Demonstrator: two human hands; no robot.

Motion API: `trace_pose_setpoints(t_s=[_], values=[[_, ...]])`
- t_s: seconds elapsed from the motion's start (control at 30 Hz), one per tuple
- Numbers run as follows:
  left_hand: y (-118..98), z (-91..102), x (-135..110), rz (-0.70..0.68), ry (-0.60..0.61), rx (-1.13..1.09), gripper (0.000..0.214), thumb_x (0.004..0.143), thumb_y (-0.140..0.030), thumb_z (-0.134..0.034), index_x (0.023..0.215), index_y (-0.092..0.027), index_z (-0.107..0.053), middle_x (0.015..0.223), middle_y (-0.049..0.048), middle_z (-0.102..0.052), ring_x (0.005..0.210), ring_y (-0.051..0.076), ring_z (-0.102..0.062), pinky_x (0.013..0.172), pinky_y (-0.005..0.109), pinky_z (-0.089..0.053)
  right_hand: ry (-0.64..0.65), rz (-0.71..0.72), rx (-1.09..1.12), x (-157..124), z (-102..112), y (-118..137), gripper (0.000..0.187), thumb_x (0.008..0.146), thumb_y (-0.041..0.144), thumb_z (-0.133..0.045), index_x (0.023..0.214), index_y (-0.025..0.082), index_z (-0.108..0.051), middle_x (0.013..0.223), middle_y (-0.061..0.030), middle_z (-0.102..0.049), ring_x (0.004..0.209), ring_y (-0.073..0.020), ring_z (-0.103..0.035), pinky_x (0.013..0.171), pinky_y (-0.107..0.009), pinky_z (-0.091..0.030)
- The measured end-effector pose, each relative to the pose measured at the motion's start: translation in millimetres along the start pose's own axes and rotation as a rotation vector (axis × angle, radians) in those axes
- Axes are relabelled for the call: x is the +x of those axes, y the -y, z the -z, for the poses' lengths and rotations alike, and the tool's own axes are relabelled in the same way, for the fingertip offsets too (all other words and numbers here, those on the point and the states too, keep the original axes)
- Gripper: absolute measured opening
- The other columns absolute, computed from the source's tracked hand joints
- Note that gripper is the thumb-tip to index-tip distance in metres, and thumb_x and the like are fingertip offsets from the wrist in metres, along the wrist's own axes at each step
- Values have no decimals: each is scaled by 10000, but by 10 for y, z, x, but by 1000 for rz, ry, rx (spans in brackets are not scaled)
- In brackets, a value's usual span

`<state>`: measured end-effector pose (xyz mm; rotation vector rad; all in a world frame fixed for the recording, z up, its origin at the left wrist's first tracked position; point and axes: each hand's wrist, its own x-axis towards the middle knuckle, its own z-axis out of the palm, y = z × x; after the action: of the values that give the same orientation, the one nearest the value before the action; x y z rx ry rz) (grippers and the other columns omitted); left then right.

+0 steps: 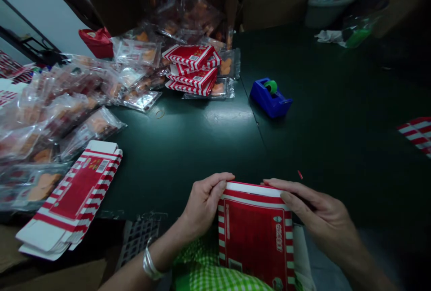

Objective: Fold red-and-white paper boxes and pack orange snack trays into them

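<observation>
Folded carton (pixel 256 241): red with red-and-white striped borders, sitting tilted between both hands above the person's lap, its upper edge showing against the dark green table (pixel 215 156).

Left hand (pixel 204 203): is gripping the carton's upper left corner, fingers (pixel 218 179) curling over the top edge, a silver bangle (pixel 150 265) sitting at the wrist.

Right hand (pixel 311 205): is lying across the upper right side, fingers (pixel 279 185) stretching along the top edge.

Grip: both hands are spreading apart and pressing the carton between them (the thumbs are mostly hidden, so I cannot tell whether either is pinching).

Risk: uneven pressure is risking a crease in the thin card, and a slipping corner could drop it onto the green gingham cloth (pixel 208 268) below.

Hidden: the carton's lower end is running out of frame, and its back is out of sight.

Rest: a stack of red cartons (pixel 190 68) is sitting on clear plastic bags (pixel 67 111) holding orange pieces too blurred to identify; a flat striped carton blank (pixel 77 192) is lying at left; a blue tape dispenser (pixel 271 100) is standing on the table.
</observation>
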<state>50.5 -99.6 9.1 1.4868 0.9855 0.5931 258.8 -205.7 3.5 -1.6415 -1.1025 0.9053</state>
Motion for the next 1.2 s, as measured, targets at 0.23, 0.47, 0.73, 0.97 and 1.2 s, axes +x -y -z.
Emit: trace_pose_setpoints(t_s=[0.23, 0.47, 0.73, 0.97, 1.2], values=[[-88, 53, 152, 149, 72, -140, 94, 770, -231, -632, 739, -142, -629, 849, 65, -726, 707, 149, -631, 659, 260, -489, 167, -20, -6, 193, 89, 216, 286, 798, 468, -629, 847, 218, -759, 956, -77, -750, 866, -240, -703, 712, -288, -586], [240, -121, -266, -312, -36, 324, 313, 923, -225, -440, 1209, -164, -551, 1315, 145, -579, 1196, 220, -557, 1018, 369, -425, -71, 185, -119, -48, 42, 17, 190, 829, 373, -607, 866, 247, -744, 979, -57, -751, 881, -210, -711, 809, -285, -570], [55, -68, 34, -26, 239, 21, 328, 924, -395, -444, 1057, -166, -638, 1015, 76, -686, 946, 200, -624, 852, 307, -479, -60, -42, 125, -50, -93, -217, 278, 789, 475, -642, 860, 231, -755, 1048, -93, -728, 1023, -253, -656, 939, -361, -500], [232, -108, 198, 170, 147, -57, 524, 842, -596, -470, 1005, -145, -680, 969, 79, -700, 923, 245, -620, 809, 321, -475, 67, -187, 460, 748, 254, -191, 368, 726, 408, -704, 981, 143, -716, 1085, -159, -684, 1050, -325, -629, 876, -449, -522], [309, -100, 277, 169, 76, -101, 638, 709, -743, -516, 897, -172, -728, 867, 89, -714, 910, 284, -635, 759, 328, -504, -435, -104, 115, 2169, 625, -90, 655, 746, 180, -729, 1336, 187, -445, 1459, -129, -362, 1333, -315, -336, 1088, -509, -298]])
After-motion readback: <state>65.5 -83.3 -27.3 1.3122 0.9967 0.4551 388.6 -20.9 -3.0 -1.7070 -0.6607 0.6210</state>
